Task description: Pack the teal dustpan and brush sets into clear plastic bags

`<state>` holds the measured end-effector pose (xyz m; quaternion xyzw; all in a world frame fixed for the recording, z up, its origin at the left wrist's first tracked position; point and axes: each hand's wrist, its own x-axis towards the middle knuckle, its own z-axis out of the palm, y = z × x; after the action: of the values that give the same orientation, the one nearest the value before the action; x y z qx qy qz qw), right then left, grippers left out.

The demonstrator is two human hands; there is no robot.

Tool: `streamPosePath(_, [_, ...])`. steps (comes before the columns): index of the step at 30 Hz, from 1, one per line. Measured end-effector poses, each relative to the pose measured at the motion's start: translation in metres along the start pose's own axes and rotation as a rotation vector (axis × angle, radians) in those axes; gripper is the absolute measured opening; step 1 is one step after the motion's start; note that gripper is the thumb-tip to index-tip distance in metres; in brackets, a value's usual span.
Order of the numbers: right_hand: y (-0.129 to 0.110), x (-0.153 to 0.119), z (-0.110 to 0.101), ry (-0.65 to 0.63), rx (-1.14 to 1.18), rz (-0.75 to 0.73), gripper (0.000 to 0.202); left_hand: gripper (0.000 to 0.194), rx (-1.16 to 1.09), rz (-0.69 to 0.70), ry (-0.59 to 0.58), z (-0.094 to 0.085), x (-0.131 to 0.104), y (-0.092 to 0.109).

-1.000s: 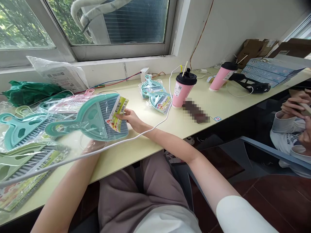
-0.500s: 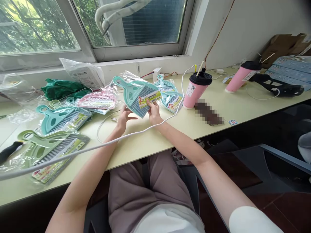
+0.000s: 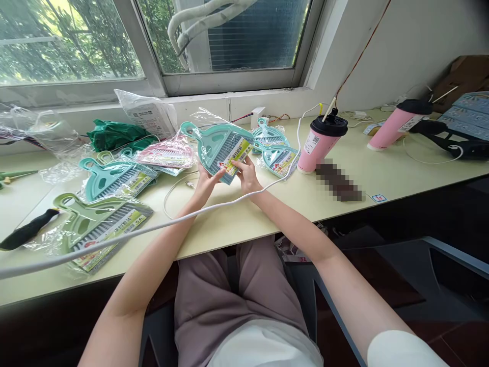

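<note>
Left hand (image 3: 207,184) has clasped the bag (image 3: 212,116) containing a teal dustpan (image 3: 214,148)

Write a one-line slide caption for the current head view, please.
Left hand and right hand hold a plastic-wrapped teal dustpan set over a pale desk.

We can't make out the dark pixelated thing (image 3: 340,183) by the nearer pink cup (image 3: 321,145), it's pure mosaic. Some fingers of the left hand (image 3: 207,183) vanish behind the teal dustpan (image 3: 211,149), and we can't read the label's (image 3: 236,152) tiny print. Right edge chops the blue boxes (image 3: 471,114); left edge cuts the white cable (image 3: 38,266).
</note>
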<state>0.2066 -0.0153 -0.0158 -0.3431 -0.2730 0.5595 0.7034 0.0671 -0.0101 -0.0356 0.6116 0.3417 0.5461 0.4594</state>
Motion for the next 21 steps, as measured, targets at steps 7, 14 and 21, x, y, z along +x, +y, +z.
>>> streamPosePath(7, [0.004, 0.003, -0.002, 0.004, 0.002, 0.032, 0.025, 0.105, 0.115, 0.175, 0.01, -0.004, 0.006, -0.014])
streamPosePath(14, [0.006, 0.003, -0.002, 0.034, -0.022, 0.052, 0.027, 0.099, 0.167, 0.256, 0.015, -0.006, 0.007, -0.018])
streamPosePath(21, [0.002, 0.007, -0.002, 0.06, 0.058, 0.113, 0.011, 0.092, 0.179, 0.244, 0.079, -0.005, 0.005, -0.014])
